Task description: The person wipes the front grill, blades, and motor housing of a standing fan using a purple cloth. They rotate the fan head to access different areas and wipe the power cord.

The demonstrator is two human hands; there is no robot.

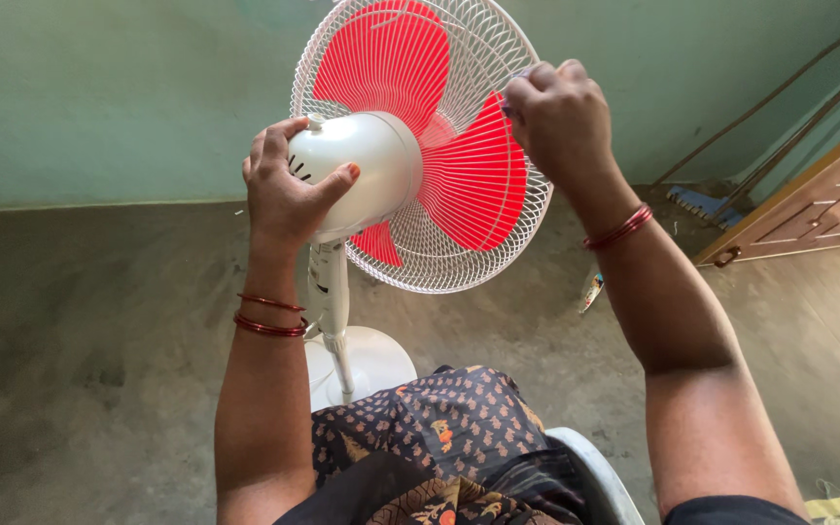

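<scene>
- We are viewing a pedestal fan standing on the floor, just in front of our knees, before a pale green wall.
- Our left hand is cupping the white motor housing; the fingers are curling over its rear while the thumb is pressing its side, so they are clamped on the housing.
- Our right hand is closing on the rim of the white wire guard; its fingers are bunched together, pinching the rim, though we cannot tell whether a small clip lies between them.
- Beneath the left palm, the slim white pole is dropping to a round white base.
- Between the two hands, red blades are showing through the guard wires.
- We are judging the head as light but top-heavy on its pole; the smooth plastic housing is likely slippery, and the thin guard wires are springy and easily bent.
- The firmest holds, in our judgement, are the housing and the guard's outer rim, not the wires themselves.
- Red bangles are circling both wrists.
</scene>
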